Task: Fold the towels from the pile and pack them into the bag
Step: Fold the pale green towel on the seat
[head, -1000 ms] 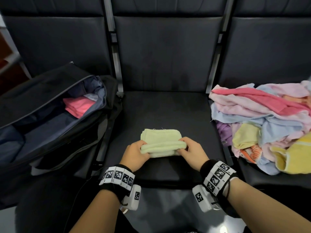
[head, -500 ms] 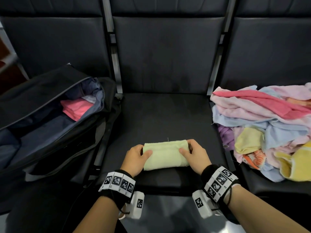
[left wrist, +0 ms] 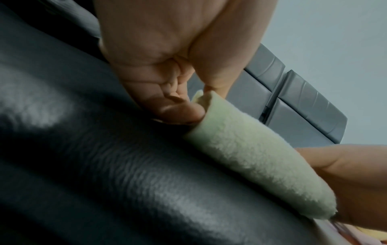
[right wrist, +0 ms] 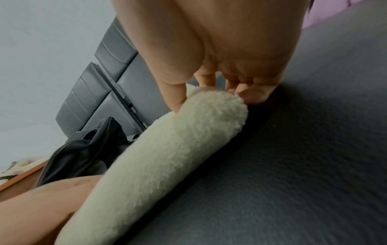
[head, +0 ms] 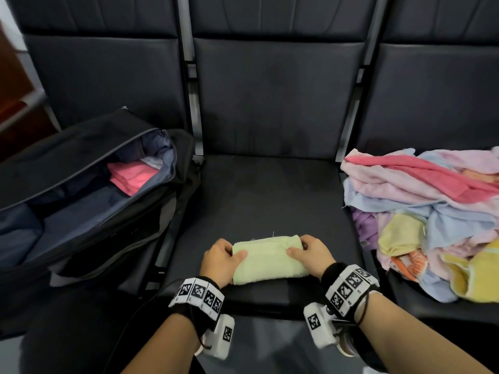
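The folded pale green towel (head: 267, 259) lies on the middle seat (head: 270, 190), held at both ends. Its long axis runs from one hand to the other, crosswise to the forearms. The left hand (head: 220, 261) pinches the left end, thumb on top and fingers tucked under; the right hand (head: 310, 253) pinches the right end the same way, as both wrist views confirm.

The bag (head: 89, 184) sits open beyond the left hand, on the neighbouring seat, with a folded pink towel (head: 131, 176) already inside. So the towel's way in lies leftward and a little away from the body, and the left hand is the nearer one to lead; my guess is the towel goes in end-first or swung round.

The pile (head: 432, 211) lies beyond the right hand.

I can read no brand or writing anywhere; the wristbands (head: 201, 291) carry only black-and-white square markers.
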The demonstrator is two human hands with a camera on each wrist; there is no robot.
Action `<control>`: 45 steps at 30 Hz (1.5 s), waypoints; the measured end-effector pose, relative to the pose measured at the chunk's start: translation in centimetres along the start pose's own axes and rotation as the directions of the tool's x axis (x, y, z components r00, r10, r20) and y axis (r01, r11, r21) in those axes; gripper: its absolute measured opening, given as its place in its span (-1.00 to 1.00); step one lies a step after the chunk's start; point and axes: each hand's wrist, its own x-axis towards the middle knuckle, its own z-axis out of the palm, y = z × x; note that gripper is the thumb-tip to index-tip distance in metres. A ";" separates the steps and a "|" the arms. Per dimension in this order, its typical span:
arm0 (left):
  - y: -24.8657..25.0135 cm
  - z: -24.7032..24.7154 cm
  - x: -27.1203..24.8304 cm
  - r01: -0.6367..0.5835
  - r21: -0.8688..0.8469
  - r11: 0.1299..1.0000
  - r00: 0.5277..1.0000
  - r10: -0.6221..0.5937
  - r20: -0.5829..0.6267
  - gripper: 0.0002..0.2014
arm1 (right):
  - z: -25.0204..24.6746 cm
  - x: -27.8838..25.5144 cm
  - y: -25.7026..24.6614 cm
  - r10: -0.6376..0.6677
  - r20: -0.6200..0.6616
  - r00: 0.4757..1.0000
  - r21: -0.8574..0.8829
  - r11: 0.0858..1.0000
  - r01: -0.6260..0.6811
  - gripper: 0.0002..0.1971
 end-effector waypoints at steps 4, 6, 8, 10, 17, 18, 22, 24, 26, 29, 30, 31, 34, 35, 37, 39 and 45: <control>0.6 -0.7 -0.7 -0.061 0.090 0.994 0.997 0.065 -0.044 -0.73 | -0.5 -1.3 -1.3 -0.095 -0.010 0.995 0.021 0.995 0.095 -0.84; 1.5 -1.3 -1.2 -0.169 0.065 0.983 0.985 0.170 -0.005 -0.49 | -1.1 -2.2 -2.9 -0.182 -0.007 0.983 0.055 0.982 0.182 -0.81; 3.0 -2.1 -1.8 -0.267 -0.002 0.964 0.958 0.266 0.103 -0.25 | -1.7 -3.2 -5.2 -0.299 0.026 0.954 0.027 0.954 0.299 -0.78; 4.6 -2.9 -2.4 -0.330 -0.053 0.943 0.912 0.332 0.239 -0.09 | -2.4 -4.2 -7.7 -0.414 0.084 0.906 -0.031 0.908 0.418 -0.78; 7.6 -5.4 -4.1 -0.406 -0.176 0.897 0.849 0.442 0.291 -0.56 | -3.9 -6.5 -15.0 -0.522 0.268 0.810 -0.285 0.760 0.584 -0.70; 7.9 -5.9 -4.2 -0.411 -0.211 0.887 0.841 0.459 0.288 -0.57 | -4.0 -6.5 -15.7 -0.541 0.260 0.800 -0.278 0.751 0.599 -0.69; 8.7 -9.1 -3.5 -0.349 -0.396 0.850 0.876 0.445 0.184 -0.58 | -3.5 -4.8 -18.3 -0.623 0.096 0.776 -0.083 0.772 0.630 -0.56; 8.6 -11.2 -2.8 -0.280 -0.525 0.804 0.916 0.387 0.104 -0.63 | -2.5 -3.4 -19.6 -0.560 0.054 0.826 0.052 0.828 0.558 -0.44; 8.1 -13.3 -2.1 -0.196 -0.667 0.719 0.949 0.310 0.056 -0.66 | -0.9 -1.9 -20.7 -0.458 0.155 0.875 0.149 0.887 0.438 -0.38; 6.8 -16.4 -0.5 -0.080 -0.814 0.575 0.989 0.150 0.008 -0.69 | 2.3 -0.4 -22.5 -0.318 0.375 0.871 0.196 0.945 0.260 -0.34; 6.2 -17.4 0.1 -0.050 -0.838 0.543 0.997 0.081 -0.007 -0.70 | 3.5 -0.1 -23.3 -0.310 0.429 0.849 0.208 0.948 0.241 -0.36; 5.6 -18.4 0.8 -0.018 -0.858 0.513 1.000 0.007 -0.017 -0.71 | 4.6 0.3 -24.3 -0.313 0.464 0.829 0.212 0.947 0.240 -0.39; 3.4 -21.3 3.0 0.075 -0.886 0.457 0.985 -0.175 -0.006 -0.68 | 8.0 1.7 -27.8 -0.323 0.494 0.807 0.220 0.945 0.243 -0.45; 2.7 -22.3 3.8 0.100 -0.888 0.448 0.977 -0.212 0.003 -0.69 | 9.2 2.3 -29.1 -0.332 0.483 0.810 0.222 0.942 0.253 -0.48; 1.2 -24.7 5.2 0.139 -0.896 0.421 0.964 -0.264 0.026 -0.75 | 12.0 3.8 -31.4 -0.351 0.444 0.825 0.216 0.935 0.282 -0.52; -0.3 -27.2 6.8 0.179 -0.904 0.389 0.947 -0.318 0.051 -0.77 | 14.9 5.3 -33.6 -0.372 0.413 0.831 0.212 0.927 0.309 -0.57; -5.3 -31.3 12.4 0.253 -0.894 0.371 0.902 -0.423 0.080 -0.61 | 23.1 10.1 -37.0 -0.404 0.386 0.829 0.054 0.907 0.417 -0.71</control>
